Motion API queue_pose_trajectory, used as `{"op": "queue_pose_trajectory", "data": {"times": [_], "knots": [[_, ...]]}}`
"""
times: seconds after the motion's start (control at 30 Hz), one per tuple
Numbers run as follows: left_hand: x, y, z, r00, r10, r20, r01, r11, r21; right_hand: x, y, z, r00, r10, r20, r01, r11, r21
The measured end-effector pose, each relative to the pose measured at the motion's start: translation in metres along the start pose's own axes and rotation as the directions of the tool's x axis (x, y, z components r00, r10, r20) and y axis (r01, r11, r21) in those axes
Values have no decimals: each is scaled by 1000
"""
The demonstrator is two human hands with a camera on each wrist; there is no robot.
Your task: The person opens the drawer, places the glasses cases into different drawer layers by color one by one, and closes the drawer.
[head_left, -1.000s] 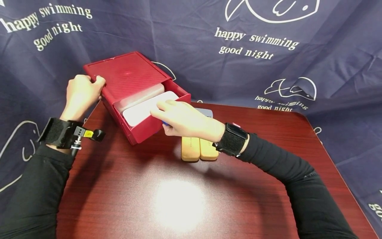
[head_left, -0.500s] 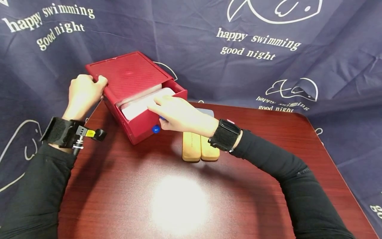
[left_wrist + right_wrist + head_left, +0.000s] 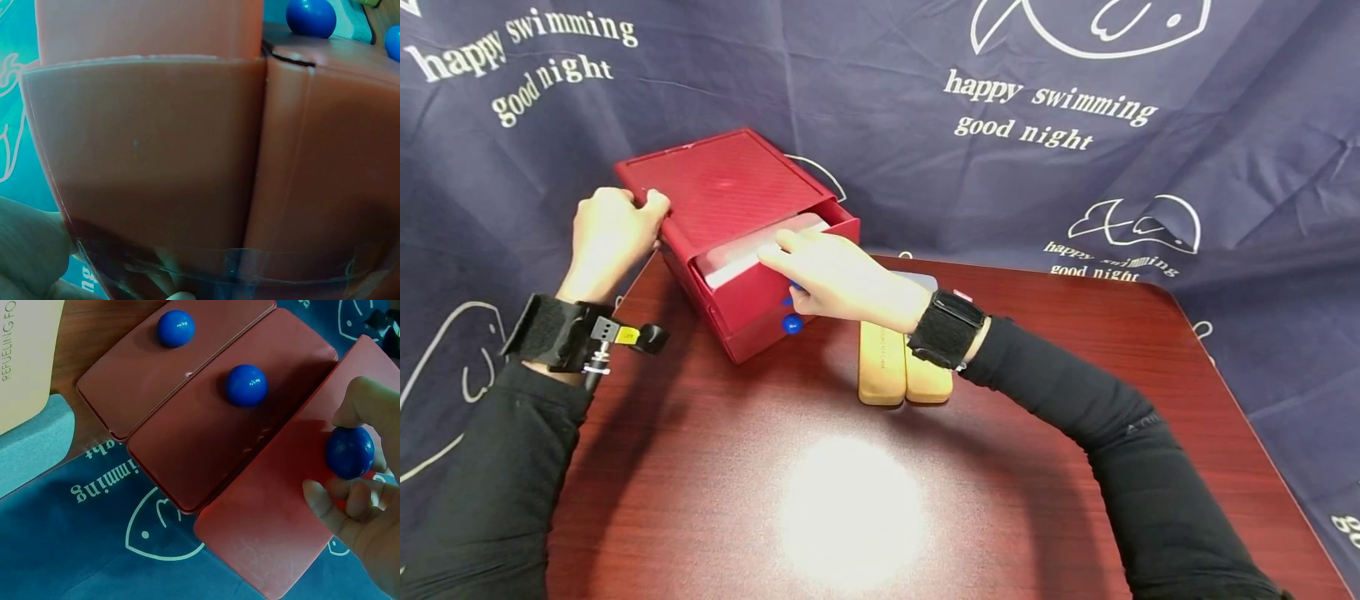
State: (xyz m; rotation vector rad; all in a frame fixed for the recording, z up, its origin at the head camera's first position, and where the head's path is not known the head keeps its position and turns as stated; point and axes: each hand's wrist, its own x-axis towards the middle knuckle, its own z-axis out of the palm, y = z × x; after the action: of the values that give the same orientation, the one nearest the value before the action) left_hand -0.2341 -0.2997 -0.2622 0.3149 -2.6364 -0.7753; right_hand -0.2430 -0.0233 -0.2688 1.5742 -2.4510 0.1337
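A red drawer cabinet (image 3: 722, 183) stands at the back left of the table, its top drawer (image 3: 745, 293) partly pulled out. Inside that drawer lie a translucent, rounded piece (image 3: 767, 236) and something white, mostly hidden. My left hand (image 3: 610, 233) grips the cabinet's upper left edge; only part of it shows low in the left wrist view. At the drawer front, my right hand (image 3: 838, 279) pinches the round blue knob (image 3: 350, 453) between thumb and fingers. Two more blue knobs, a middle one (image 3: 246, 385) and a far one (image 3: 175, 328), sit on the drawer fronts below.
Two yellow cases (image 3: 882, 367) lie side by side on the brown table (image 3: 722, 483), right of the cabinet. A grey-blue case (image 3: 922, 281) is behind them, partly covered by my right forearm. A dark blue printed curtain (image 3: 880, 100) hangs behind the table.
The top drawer has slid back into the cabinet by some way, my right hand moving with it to the left. A lower blue knob has come into sight. The left hand holds its place.
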Motion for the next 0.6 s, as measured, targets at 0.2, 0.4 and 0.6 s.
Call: {"op": "queue_pose_trajectory", "data": {"times": [0.2,0.4,0.6], "knots": [[-1,0,0,1000,-1,0,1,1000,-3,8,2,3,1000,5,3,-5,999,-40],[-1,-2,1,1000,0,-6,0,1000,1,15,1,5,1000,20,-5,-20,997,-73],[-1,-1,1,1000,2,-5,-2,1000,1,15,0,4,1000,14,-15,-15,994,-105]]}}
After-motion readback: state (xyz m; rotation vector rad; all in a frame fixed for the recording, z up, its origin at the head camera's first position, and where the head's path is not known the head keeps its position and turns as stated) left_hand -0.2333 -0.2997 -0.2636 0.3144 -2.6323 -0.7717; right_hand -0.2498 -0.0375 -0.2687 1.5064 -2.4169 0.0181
